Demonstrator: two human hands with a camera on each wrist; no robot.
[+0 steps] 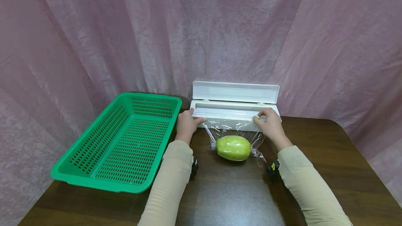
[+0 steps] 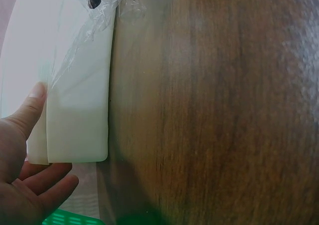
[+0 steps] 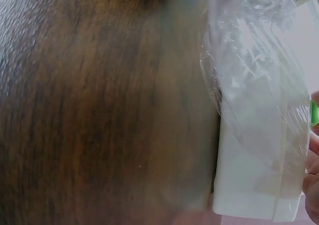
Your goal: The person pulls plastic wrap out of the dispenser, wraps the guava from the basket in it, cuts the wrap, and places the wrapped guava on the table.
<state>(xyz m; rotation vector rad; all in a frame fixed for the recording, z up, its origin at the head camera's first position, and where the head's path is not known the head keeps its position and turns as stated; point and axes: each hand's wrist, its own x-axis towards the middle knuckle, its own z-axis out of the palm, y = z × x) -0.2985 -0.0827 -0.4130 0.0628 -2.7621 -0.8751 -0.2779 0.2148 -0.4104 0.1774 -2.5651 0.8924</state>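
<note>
A white cling film box (image 1: 236,104) stands at the back of the table with its hinged lid (image 1: 235,92) raised. Clear cling film (image 1: 221,127) runs from its front edge down to an oval yellow-green fruit (image 1: 233,148), wrapped in film with bunched ends. My left hand (image 1: 184,125) grips the box's left end; in the left wrist view the thumb (image 2: 36,98) presses the top edge and the fingers curl past the end. Toward the box's right end, my right hand (image 1: 269,125) pinches a small green slide cutter (image 1: 258,117) on the front rail.
A large green slotted basket (image 1: 179,104) stands on the left, close beside my left forearm. Pink curtains (image 1: 245,27) hang right behind the box. The brown wooden table (image 1: 326,156) extends to the right, with a rounded back corner.
</note>
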